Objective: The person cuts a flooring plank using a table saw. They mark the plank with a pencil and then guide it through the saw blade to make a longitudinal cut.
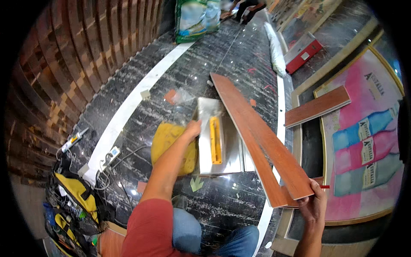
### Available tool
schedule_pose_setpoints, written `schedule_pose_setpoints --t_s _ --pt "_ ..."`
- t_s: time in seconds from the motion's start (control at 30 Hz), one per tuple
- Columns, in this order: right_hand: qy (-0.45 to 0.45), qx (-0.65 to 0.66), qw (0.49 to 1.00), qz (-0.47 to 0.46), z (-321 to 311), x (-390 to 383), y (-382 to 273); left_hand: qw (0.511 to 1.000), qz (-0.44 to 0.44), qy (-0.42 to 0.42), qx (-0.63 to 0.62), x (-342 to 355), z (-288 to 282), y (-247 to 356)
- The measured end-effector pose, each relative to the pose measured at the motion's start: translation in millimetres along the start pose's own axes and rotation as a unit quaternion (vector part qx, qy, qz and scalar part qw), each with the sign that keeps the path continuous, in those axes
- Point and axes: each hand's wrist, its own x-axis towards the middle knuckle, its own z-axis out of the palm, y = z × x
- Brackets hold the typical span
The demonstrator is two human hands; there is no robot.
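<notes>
My left hand rests on the left edge of a silver metal saw table with a yellow blade guard; its fingers are bent onto the metal. A yellow bag lies just left of the machine. My right hand grips the near end of a long reddish-brown wooden plank, which lies slanted over the machine's right side and reaches away toward the far floor. A red pencil tip shows by my right fingers.
A second short plank lies at the right by a pink poster panel. A power strip with cables, a caulk tube and a yellow tool bag sit left. A curved wood-tile wall stands left; green sack far back.
</notes>
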Motion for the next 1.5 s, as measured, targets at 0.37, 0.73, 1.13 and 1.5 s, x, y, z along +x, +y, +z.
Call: schedule_pose_setpoints --t_s 0.37,0.73,1.13,1.5 --pt "-0.069 0.098 0.991 0.063 34 3 8 0.968 -0.056 0.139 -0.200 -92 -163 -49" --pt "-0.223 0.189 0.943 0.161 107 -27 76 0.980 0.198 0.020 -0.018 -440 -161 128" --pt "-0.400 -0.023 0.897 0.188 156 -9 146 0.921 0.164 0.111 -0.336 -420 -155 184" --pt "-0.083 -0.036 0.982 0.164 104 274 195 0.942 0.230 0.051 -0.237 -383 -220 179"
